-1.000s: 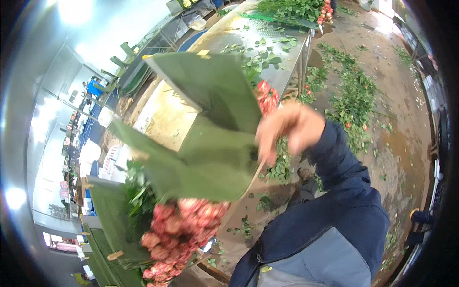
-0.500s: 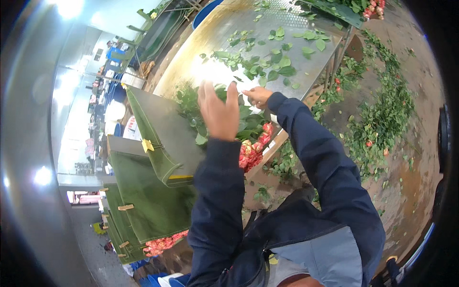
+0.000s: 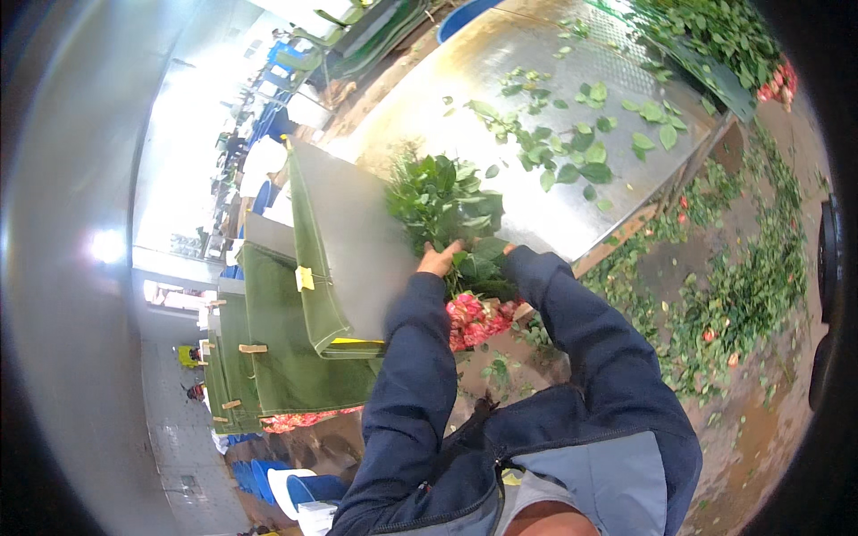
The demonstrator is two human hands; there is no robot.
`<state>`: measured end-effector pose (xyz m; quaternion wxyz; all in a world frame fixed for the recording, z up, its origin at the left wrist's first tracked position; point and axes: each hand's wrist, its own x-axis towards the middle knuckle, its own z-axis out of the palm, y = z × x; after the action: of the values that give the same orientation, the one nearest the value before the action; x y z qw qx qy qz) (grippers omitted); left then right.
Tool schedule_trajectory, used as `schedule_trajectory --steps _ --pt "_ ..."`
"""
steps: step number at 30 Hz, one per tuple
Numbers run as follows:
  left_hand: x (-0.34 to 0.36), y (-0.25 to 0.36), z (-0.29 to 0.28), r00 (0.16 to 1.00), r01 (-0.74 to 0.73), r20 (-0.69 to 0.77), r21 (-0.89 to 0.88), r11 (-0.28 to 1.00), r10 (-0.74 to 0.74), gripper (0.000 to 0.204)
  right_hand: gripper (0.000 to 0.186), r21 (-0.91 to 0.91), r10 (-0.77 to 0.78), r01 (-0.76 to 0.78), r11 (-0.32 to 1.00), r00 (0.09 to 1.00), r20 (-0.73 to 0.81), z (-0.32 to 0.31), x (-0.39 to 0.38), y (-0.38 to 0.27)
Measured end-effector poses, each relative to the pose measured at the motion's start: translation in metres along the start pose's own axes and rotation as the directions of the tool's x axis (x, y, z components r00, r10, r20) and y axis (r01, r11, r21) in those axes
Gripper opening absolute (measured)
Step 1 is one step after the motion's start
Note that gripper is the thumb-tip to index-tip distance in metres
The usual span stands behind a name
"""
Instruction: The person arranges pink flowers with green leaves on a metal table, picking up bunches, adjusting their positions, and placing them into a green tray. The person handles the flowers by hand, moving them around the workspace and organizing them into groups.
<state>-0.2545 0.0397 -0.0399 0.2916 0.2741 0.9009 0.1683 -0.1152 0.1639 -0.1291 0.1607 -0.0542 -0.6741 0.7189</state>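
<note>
A bunch of roses lies across the near end of the metal table, its leafy stems (image 3: 442, 201) pointing away from me. Its pink-red blooms (image 3: 478, 320) hang toward my body at the table edge. My left hand (image 3: 438, 259) grips the left side of the bunch, thumb and fingers around the foliage. At the opposite side, my right hand (image 3: 509, 249) is against the leaves; little of it shows, and its fingers are hidden by foliage and the sleeve. Left of the bunch stands a grey panel (image 3: 349, 223) edged with green cloth and a yellow clip.
Loose leaves (image 3: 572, 152) are scattered over the metal table (image 3: 617, 201). Another rose bunch (image 3: 715, 40) rests at its far right corner. Stripped foliage (image 3: 742, 286) covers the floor to the right. More green cloth wraps (image 3: 295, 330) with clips hang at the left, blooms below.
Both hands have come down nearer to me, from above the stems to the sides of the bunch; the left now grips it. My view has shifted, so the table appears farther right.
</note>
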Motion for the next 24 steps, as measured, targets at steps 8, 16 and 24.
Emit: schedule_trajectory --steps 8,16,24 --pt "0.009 0.013 0.057 0.730 -0.586 0.215 -0.293 0.756 0.649 0.060 0.050 0.202 0.141 -0.126 0.971 0.988 -0.060 -0.029 -0.037 0.003" --pt "-0.103 0.079 0.087 0.979 -0.198 0.000 -0.269 0.943 0.205 0.111 0.044 0.747 0.110 -0.032 0.664 0.992 -0.055 -0.068 -0.137 0.003" --pt "-0.069 0.047 0.120 0.872 0.153 0.265 -0.946 0.285 0.412 0.105 0.038 -0.093 0.024 -0.037 0.995 0.991 -0.133 -0.067 -0.133 0.031"
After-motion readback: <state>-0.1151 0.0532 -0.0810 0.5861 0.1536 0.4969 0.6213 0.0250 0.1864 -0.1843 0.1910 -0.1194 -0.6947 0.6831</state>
